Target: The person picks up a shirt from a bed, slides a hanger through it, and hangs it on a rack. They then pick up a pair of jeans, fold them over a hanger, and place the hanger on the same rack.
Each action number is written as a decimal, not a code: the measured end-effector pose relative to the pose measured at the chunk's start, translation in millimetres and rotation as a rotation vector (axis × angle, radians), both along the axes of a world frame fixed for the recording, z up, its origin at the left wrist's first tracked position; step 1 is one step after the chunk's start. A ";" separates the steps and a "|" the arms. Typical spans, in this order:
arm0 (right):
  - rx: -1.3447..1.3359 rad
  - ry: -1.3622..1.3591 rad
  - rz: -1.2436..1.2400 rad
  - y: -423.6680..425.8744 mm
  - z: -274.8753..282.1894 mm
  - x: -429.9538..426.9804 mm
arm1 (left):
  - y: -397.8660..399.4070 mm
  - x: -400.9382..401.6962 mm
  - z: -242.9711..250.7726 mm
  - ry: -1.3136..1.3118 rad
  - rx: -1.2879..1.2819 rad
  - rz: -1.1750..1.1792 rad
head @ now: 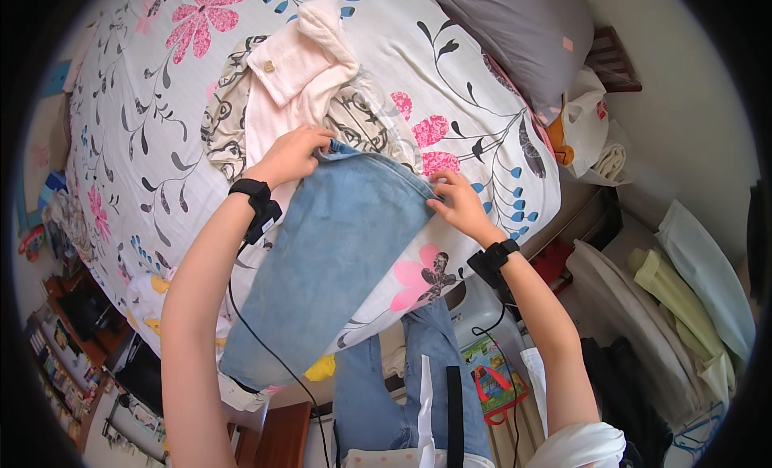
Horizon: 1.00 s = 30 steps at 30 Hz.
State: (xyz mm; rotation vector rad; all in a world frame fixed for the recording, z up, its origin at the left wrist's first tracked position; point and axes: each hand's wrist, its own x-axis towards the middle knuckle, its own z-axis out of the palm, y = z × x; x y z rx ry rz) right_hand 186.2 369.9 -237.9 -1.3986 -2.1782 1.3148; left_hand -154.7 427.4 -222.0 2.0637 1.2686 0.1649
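Note:
A blue denim garment [325, 245], likely a pair of jeans, lies flat on the bed, its lower end by the near edge. My left hand [295, 154] grips its far left corner, fingers curled over the hem. At the far right corner, my right hand [458, 202] pinches the edge between thumb and fingers. Just beyond the denim lies a crumpled pale pink fleece cloth [301, 70] with a small tan patch. Under and beside it spreads a cream garment with black line drawings [229, 118].
A floral sheet [181, 130] covers the bed. The grey pillow [525, 40] rests at the far right, with a white plastic bag [585, 124] beside the bed. Rolled bedding [675, 299] leans at the right. A colourful bag [494, 371] stands below. Thin cables [271, 347] hang from both wrist straps.

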 end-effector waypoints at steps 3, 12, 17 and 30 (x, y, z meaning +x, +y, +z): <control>-0.224 0.001 0.030 4.6 -0.7 6.8 | 12.4 1.5 5.5 0.113 -0.315 -0.113; -0.402 0.166 -0.034 -15.5 29.3 2.2 | 19.8 12.2 28.6 0.000 -0.158 -0.296; -0.309 0.000 0.062 -25.0 56.9 -9.1 | 18.9 4.0 16.9 0.290 -0.409 -0.281; -0.012 0.144 0.122 -64.4 189.3 10.8 | -19.1 -16.7 192.1 0.115 -0.158 -0.461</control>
